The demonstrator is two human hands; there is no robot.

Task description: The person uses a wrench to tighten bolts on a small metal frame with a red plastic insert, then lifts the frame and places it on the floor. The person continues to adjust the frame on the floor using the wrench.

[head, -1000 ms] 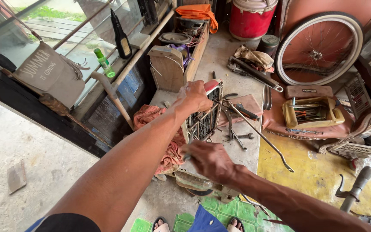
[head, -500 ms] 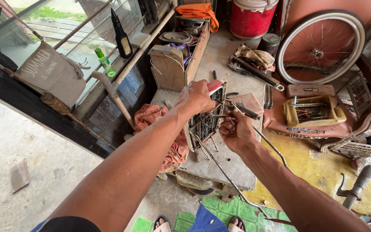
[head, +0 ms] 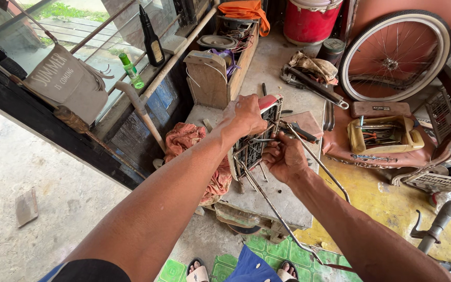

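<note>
Head view: you are looking down over both of your forearms at a cluttered concrete work slab [head: 283,201].
Left hand: your left hand [head: 245,116] is closing its fingers over the top edge of the wire rack [head: 254,143], gripping it and holding it upright on the slab.
Right hand: your right hand [head: 284,156] is sitting just at 4 o'clock from the left, its fingers curling tight around the rack's thin metal rods where they are meeting the frame.
Wire rack: it is standing at the centre of the frame, between your two hands, with a red reflector [head: 268,100] showing at its upper end.
Stay rods: two long chrome stays [head: 275,209] are running from the rack toward 5 o'clock, one passing under your right wrist.
Rag: an orange-pink cloth [head: 186,141] is lying bunched at 9 o'clock from the rack, just beside it.
Tools: pliers with dark handles [head: 301,133] are lying at 3 o'clock, near your right hand.
Tool tray: a yellowish tray [head: 356,141] of small tools is resting farther out at 3 o'clock, well apart.
Wheel: a white-tyred bicycle wheel [head: 434,68] is leaning at 2 o'clock.
Bucket: a red bucket [head: 309,23] is standing at 12 o'clock.
Bottles: a dark bottle [head: 151,39] and a small green one [head: 130,70] are standing on the ledge at 10 o'clock.
</note>
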